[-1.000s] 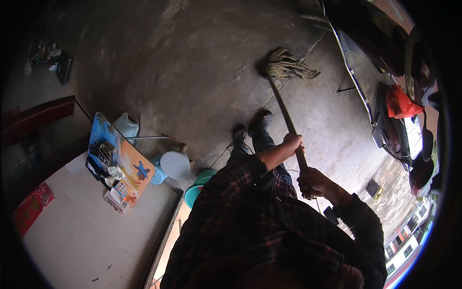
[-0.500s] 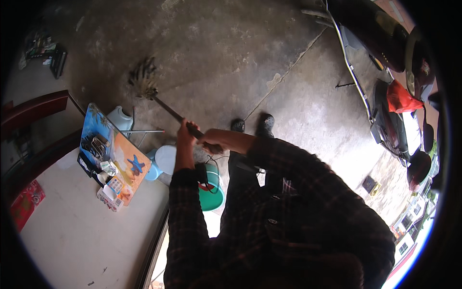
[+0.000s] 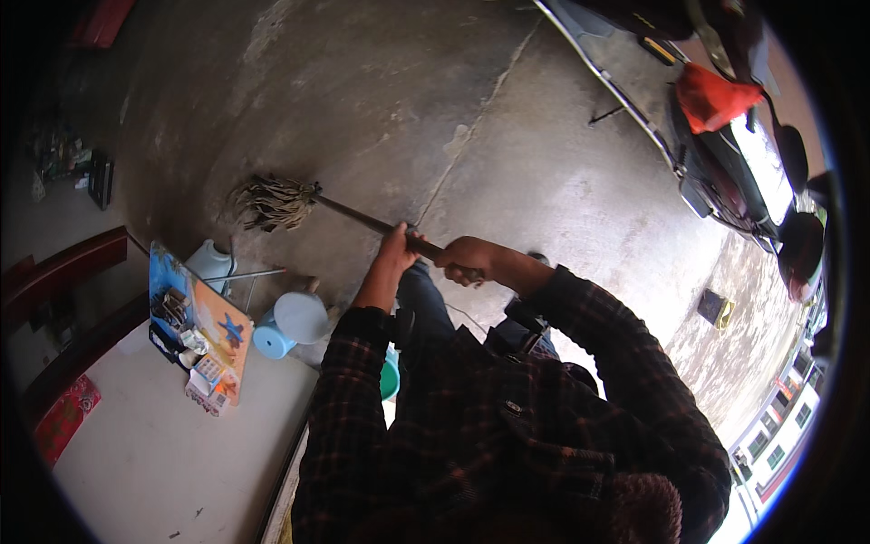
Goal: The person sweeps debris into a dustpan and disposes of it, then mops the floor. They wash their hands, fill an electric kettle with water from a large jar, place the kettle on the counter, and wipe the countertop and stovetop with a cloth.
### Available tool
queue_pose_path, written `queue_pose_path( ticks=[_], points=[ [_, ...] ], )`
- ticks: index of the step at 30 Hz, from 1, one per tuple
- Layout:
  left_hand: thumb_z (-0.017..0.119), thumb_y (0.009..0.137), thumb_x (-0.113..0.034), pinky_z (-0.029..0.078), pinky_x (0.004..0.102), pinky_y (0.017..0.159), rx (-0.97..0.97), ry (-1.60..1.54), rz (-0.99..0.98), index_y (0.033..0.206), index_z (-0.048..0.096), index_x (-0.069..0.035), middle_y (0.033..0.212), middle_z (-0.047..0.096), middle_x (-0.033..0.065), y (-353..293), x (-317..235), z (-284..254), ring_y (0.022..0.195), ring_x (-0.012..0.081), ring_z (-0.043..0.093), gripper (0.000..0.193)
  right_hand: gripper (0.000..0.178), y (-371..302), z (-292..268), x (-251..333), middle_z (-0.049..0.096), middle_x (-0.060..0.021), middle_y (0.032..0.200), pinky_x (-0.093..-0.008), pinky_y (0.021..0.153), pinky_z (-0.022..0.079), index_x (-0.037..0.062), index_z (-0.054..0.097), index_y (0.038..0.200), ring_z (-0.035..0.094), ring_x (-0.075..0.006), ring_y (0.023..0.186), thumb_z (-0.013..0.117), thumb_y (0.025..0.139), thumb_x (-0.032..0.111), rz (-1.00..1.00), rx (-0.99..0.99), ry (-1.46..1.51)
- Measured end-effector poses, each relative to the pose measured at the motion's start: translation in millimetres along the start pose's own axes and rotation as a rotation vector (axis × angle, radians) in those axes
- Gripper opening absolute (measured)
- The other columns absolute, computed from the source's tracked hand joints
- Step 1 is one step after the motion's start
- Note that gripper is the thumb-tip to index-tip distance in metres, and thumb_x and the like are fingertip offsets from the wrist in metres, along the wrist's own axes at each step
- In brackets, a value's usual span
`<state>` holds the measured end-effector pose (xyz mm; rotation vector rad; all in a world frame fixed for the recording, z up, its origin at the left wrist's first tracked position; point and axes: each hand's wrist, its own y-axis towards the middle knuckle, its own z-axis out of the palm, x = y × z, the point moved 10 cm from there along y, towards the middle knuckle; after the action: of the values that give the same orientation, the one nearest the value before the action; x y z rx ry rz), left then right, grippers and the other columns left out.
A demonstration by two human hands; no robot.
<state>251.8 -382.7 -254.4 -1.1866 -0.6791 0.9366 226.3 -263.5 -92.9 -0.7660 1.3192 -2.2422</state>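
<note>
A string mop (image 3: 279, 202) with greyish strands lies against the concrete floor, left of my feet. Its long dark handle (image 3: 355, 216) slants down to the right into both my hands. My left hand (image 3: 396, 249) wraps round the handle on the side nearer the mop head. Closer to the handle's end, my right hand (image 3: 468, 260) is closed round it, with a short stub showing past the fingers. The strands are spread out, and the sleeves cover both forearms up to near the wrists.
At left stands a pale table (image 3: 181, 462) with a colourful beach-picture board (image 3: 217, 331) and small items. Beside it are a round-topped stool (image 3: 301, 317) and a light blue container (image 3: 272, 342). A green bucket (image 3: 390, 379) sits by my leg. A motorbike (image 3: 725, 172) stands at right.
Both hands have moved right and slightly up with the handle. The mop head has swept down across the floor, nearer the table, and the view has shifted. My legs have stepped.
</note>
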Motion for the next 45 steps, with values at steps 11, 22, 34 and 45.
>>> queue_pose_path(
  ticks=[11,22,34,45],
  points=[
    [0.048,0.095,-0.029,0.057,0.0517,0.061,0.163,0.540,-0.168,0.106,0.042,-0.003,0.078,0.050,0.0112,5.8,404.1,210.5,0.065,0.0311,0.061,0.028,0.016,-245.0,-191.1,-281.8,0.047,-0.0021,0.054,-0.0249,0.033,0.033,0.0052,0.052,0.082,0.042,-0.0108,0.037,0.057,0.087,0.020,-0.165,-0.391,0.505],
    [0.055,0.073,0.006,0.053,0.0468,0.046,0.155,0.897,-0.111,0.088,0.053,0.008,0.067,0.055,0.0183,-1.6,552.4,250.9,0.053,0.0339,0.061,0.016,0.010,-308.1,-166.9,-391.4,0.046,-0.0034,0.053,-0.0300,0.039,0.044,0.0057,0.045,0.087,0.046,-0.0151,0.041,0.055,0.085,0.009,-0.179,-0.339,0.579],
    [0.056,0.068,0.000,0.051,0.0403,0.040,0.108,0.403,0.004,0.070,0.050,0.003,0.057,0.053,0.0131,-60.3,487.2,142.5,0.045,0.0296,0.060,0.008,0.006,-298.3,-93.5,-380.3,0.046,-0.0061,0.053,-0.0335,0.035,0.041,0.0055,0.044,0.082,0.044,-0.0178,0.039,0.049,0.084,0.003,0.174,-0.177,0.265],
    [0.060,0.084,-0.017,0.048,0.0434,0.054,-0.034,-0.224,0.236,0.088,0.046,-0.004,0.066,0.049,0.0079,-21.8,304.3,-165.0,0.055,0.0255,0.052,0.019,0.025,-47.1,55.0,-337.2,0.047,-0.0122,0.049,-0.0387,0.035,0.041,-0.0005,0.049,0.064,0.049,-0.0243,0.036,0.057,0.083,0.013,0.230,0.109,-0.290]
  ],
)
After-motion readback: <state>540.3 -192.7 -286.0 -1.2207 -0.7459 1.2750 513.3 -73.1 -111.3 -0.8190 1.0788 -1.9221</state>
